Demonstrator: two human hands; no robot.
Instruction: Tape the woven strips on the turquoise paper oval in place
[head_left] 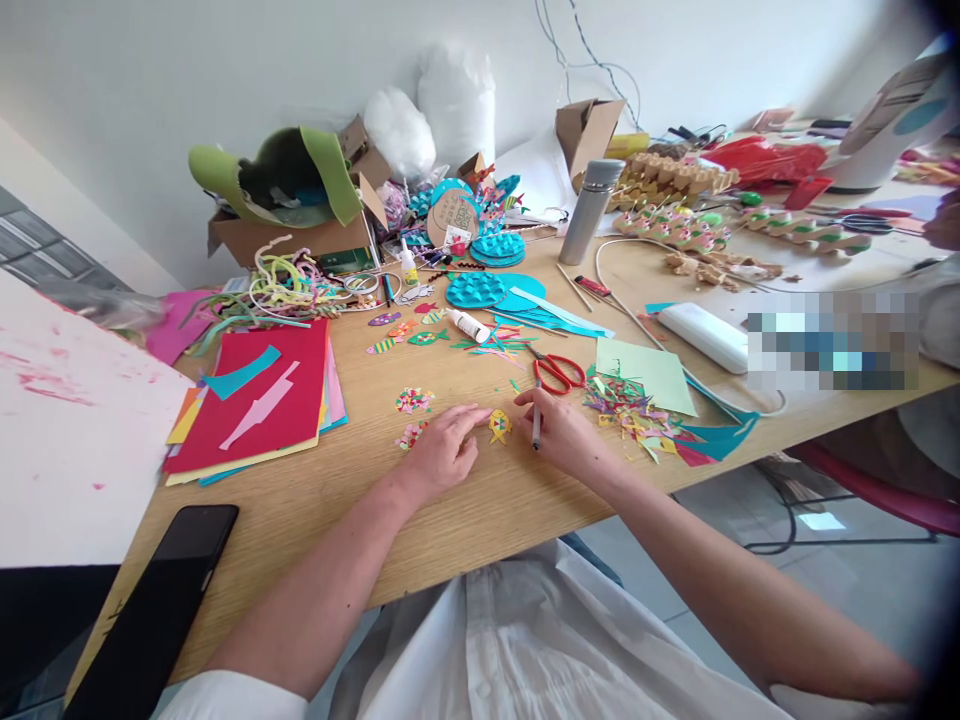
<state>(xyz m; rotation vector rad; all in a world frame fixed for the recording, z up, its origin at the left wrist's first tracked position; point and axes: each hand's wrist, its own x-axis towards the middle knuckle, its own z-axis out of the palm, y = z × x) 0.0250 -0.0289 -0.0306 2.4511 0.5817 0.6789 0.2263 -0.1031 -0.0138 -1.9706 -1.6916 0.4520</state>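
A small yellow paper cut-out [499,427], fish-like in outline and marked with coloured bits, lies flat on the table between my hands. My left hand [444,450] rests on the table with its fingers stretched out, the fingertips at the cut-out's left edge. In my right hand [562,432] is a slim pen [535,428], its dark end pointing down, just right of the cut-out. Two little heaps of coloured paper bits, one a round pile [414,400], sit by my left hand. Red-handled scissors [556,373] lie beyond my right hand.
Coloured paper sheets [262,400] are stacked at left, above a black phone [161,610]. Paper scraps [634,410] and a pale green sheet [646,375] lie right. Behind are a glue bottle [469,326], paper fish [428,338], a grey flask [591,212] and a white power bank-like block [703,336].
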